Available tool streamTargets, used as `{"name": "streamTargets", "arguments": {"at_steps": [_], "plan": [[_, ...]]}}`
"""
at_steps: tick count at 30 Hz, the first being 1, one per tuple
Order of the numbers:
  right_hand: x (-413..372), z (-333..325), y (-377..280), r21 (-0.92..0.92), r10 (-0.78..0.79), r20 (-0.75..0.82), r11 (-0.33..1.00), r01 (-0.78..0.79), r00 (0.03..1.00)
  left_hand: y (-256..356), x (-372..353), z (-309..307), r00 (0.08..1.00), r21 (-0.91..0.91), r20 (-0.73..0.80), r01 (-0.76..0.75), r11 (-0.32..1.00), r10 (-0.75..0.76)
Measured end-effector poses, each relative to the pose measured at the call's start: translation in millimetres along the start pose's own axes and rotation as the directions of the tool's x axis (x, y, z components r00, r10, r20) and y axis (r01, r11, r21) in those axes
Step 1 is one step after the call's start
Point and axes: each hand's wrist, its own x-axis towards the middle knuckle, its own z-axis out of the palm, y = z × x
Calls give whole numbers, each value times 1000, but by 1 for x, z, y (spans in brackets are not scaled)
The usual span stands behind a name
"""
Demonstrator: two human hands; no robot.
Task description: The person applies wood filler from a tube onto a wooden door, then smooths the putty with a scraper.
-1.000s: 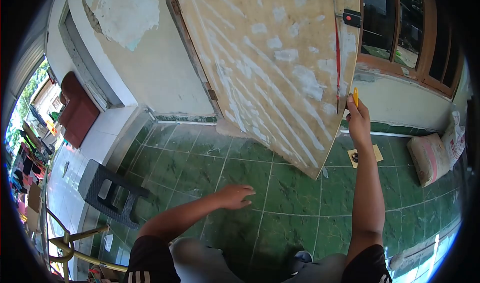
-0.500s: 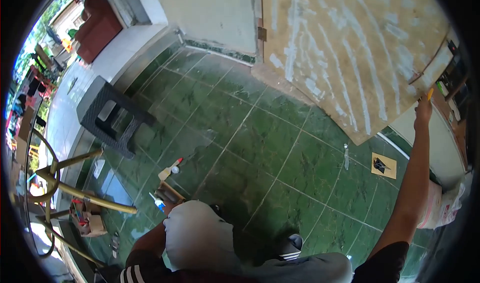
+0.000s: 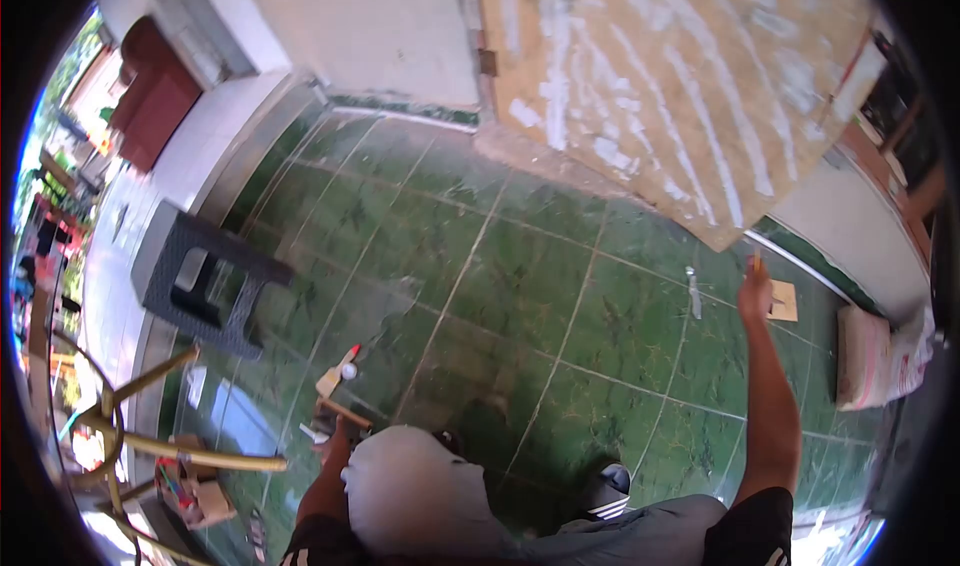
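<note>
My right hand (image 3: 757, 294) is stretched out below the lower corner of a tan wooden panel (image 3: 640, 76) streaked with white filler. Its fingers are closed round a slim yellow-orange item (image 3: 758, 261); the exact kind is too small to tell. Low on the left, beside my knee, my left hand (image 3: 337, 448) is partly hidden and seems closed on a tube with a white nozzle (image 3: 311, 433). Touching or just beyond it is a brown-edged dark block (image 3: 345, 413). On the floor past that lie a wooden tool with a red tip (image 3: 336, 374) and a white round cap (image 3: 348, 371).
A dark stool (image 3: 210, 286) stands on the left, with a bamboo frame (image 3: 190, 454) and a cardboard box (image 3: 205, 496) nearer. A silvery strip (image 3: 693, 294) and a tan square (image 3: 785, 302) lie on the green tiles (image 3: 500, 296). Sacks (image 3: 865, 361) stand at right.
My right hand has come left and down, away from the panel's right edge, with the yellow-orange item still in it. The view has shifted; my left hand stays beside the knee.
</note>
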Motion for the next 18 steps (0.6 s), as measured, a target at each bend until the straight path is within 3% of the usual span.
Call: {"name": "streamTargets", "arguments": {"at_steps": [1,4,6,10,13,15,18], "plan": [[-18,6,2,1,-38,-31,999,38,999,6,12,2,1000,-17,6,-13,1000,13],[-51,26,20,-62,60,48,996,-57,997,33,37,15,1000,-52,4,-27,998,27],[-70,25,22,-119,-1,145,993,18,989,51,50,21,1000,-62,-9,-31,998,30],[-89,25,14,-100,-65,188,991,85,980,98,74,39,996,-37,-17,-85,996,85],[-92,27,8,-118,-111,238,983,143,965,145,77,65,987,58,14,-162,985,161],[-95,34,8,-119,-103,278,983,141,955,181,61,82,973,311,44,-230,922,228],[-99,37,7,-133,-161,341,967,217,926,228,12,107,906,374,197,-423,826,375]]}}
